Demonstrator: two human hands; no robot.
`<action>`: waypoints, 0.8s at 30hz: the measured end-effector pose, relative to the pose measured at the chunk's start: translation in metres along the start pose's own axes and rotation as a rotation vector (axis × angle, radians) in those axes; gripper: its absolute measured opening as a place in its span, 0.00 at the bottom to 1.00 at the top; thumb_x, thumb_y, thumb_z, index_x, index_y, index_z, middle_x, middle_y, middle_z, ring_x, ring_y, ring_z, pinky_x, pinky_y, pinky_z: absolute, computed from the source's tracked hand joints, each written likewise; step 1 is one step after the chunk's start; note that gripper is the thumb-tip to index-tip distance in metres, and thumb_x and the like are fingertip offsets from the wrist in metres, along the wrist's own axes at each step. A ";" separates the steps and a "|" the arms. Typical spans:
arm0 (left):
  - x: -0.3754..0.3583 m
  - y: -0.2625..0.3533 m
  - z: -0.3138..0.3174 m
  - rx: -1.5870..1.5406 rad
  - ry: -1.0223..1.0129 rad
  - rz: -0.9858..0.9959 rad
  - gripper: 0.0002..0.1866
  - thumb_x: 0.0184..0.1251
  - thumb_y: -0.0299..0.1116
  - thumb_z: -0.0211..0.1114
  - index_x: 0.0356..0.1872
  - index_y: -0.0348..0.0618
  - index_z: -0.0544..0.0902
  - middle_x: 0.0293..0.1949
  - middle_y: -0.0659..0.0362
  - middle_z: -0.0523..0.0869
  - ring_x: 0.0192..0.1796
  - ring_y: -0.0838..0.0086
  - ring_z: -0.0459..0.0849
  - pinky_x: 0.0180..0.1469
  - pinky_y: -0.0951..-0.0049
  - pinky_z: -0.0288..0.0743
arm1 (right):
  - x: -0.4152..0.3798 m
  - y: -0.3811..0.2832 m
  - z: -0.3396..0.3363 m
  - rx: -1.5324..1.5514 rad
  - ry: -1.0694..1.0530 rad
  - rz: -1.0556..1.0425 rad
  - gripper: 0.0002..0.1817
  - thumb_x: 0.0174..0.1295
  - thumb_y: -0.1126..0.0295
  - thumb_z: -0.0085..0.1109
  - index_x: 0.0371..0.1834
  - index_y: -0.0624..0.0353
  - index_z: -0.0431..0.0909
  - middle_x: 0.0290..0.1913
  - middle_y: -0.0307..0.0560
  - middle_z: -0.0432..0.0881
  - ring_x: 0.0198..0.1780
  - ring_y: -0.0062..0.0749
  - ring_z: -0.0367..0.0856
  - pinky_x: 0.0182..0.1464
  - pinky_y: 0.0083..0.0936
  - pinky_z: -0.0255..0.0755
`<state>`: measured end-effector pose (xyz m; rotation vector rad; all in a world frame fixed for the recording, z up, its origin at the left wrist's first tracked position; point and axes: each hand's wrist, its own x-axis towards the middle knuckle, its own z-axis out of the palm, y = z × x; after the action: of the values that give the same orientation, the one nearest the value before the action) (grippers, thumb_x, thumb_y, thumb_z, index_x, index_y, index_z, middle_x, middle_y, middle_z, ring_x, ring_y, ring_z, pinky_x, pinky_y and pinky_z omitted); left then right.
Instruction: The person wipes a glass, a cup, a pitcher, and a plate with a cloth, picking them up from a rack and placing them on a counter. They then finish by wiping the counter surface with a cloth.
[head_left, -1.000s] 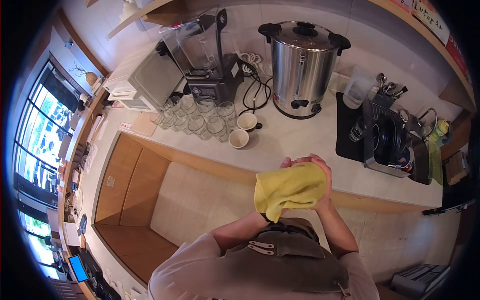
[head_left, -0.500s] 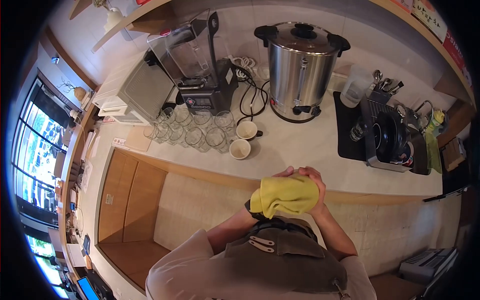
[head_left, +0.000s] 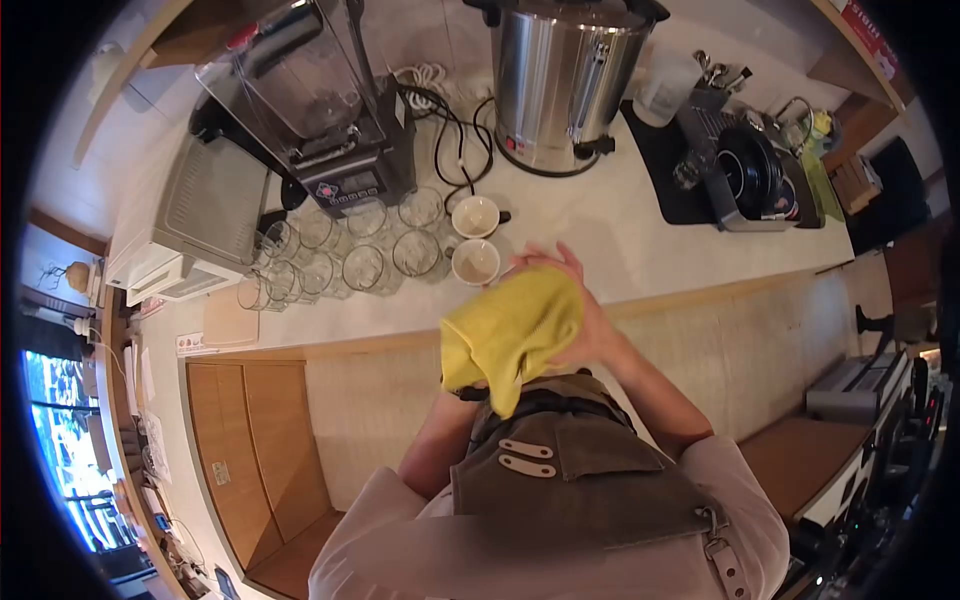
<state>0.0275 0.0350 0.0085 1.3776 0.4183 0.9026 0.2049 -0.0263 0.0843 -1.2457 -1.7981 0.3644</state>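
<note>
A yellow cloth (head_left: 515,325) is bunched between my two hands, in front of the apron and by the counter's front edge. My right hand (head_left: 588,325) grips the cloth from the right, its fingers curled over the far side. My left hand is mostly covered by the cloth, which drapes over it; only the dark wristband (head_left: 468,393) shows below. Whether something is wrapped inside the cloth is hidden. Just beyond the cloth stand two white cups, the nearer cup (head_left: 476,262) and the farther cup (head_left: 474,216).
Several clear glasses (head_left: 366,268) stand left of the cups, before a blender (head_left: 350,180). A steel urn (head_left: 555,90) is at the back. Rightward sits a dish rack (head_left: 745,213) with dark bowls on a black mat (head_left: 660,180). A white appliance (head_left: 205,210) stands at left.
The view has shifted forward and right. My hands have moved left with the cloth, closer to the cups. The cloth has turned, and a corner now hangs down toward the apron.
</note>
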 end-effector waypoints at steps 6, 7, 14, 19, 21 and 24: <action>0.014 0.002 0.012 -0.169 0.182 0.132 0.26 0.79 0.44 0.59 0.70 0.44 0.67 0.64 0.57 0.76 0.66 0.69 0.75 0.70 0.65 0.67 | 0.013 -0.007 0.055 0.635 0.356 0.305 0.59 0.37 0.66 0.89 0.73 0.62 0.58 0.68 0.54 0.72 0.69 0.40 0.73 0.70 0.38 0.69; 0.008 -0.014 0.010 -0.453 0.161 0.055 0.26 0.79 0.42 0.58 0.72 0.44 0.66 0.67 0.57 0.74 0.69 0.68 0.73 0.73 0.63 0.65 | 0.013 -0.009 0.062 0.588 0.452 0.314 0.59 0.36 0.64 0.90 0.73 0.62 0.60 0.68 0.54 0.73 0.69 0.39 0.73 0.69 0.37 0.71; 0.011 -0.025 -0.032 -0.780 -0.120 -0.416 0.31 0.78 0.45 0.60 0.76 0.49 0.63 0.75 0.57 0.68 0.75 0.65 0.68 0.77 0.58 0.63 | -0.001 0.001 0.052 0.289 0.280 0.307 0.60 0.37 0.67 0.90 0.73 0.61 0.56 0.64 0.52 0.73 0.66 0.39 0.74 0.68 0.40 0.72; 0.010 -0.037 -0.038 -1.036 -0.181 -0.400 0.31 0.79 0.44 0.58 0.77 0.49 0.63 0.74 0.58 0.70 0.75 0.68 0.69 0.75 0.61 0.65 | -0.023 0.008 0.065 0.279 0.308 0.157 0.59 0.38 0.62 0.90 0.73 0.61 0.58 0.62 0.50 0.76 0.63 0.35 0.79 0.66 0.34 0.73; -0.010 -0.035 -0.021 -1.209 -0.029 -0.465 0.29 0.79 0.43 0.58 0.76 0.47 0.65 0.74 0.57 0.70 0.74 0.68 0.69 0.74 0.62 0.67 | -0.029 0.011 0.062 0.263 0.288 0.205 0.60 0.37 0.66 0.89 0.73 0.60 0.56 0.64 0.51 0.73 0.65 0.38 0.76 0.67 0.38 0.72; -0.020 -0.032 -0.026 -0.776 -0.041 -0.473 0.27 0.78 0.46 0.60 0.72 0.48 0.69 0.71 0.56 0.74 0.71 0.65 0.75 0.71 0.56 0.71 | -0.029 -0.002 0.063 0.288 0.349 0.285 0.59 0.37 0.69 0.89 0.73 0.59 0.56 0.65 0.52 0.72 0.66 0.40 0.75 0.67 0.40 0.72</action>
<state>0.0060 0.0393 -0.0320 0.5456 0.2933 0.5452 0.1568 -0.0370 0.0362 -1.2698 -1.2288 0.5116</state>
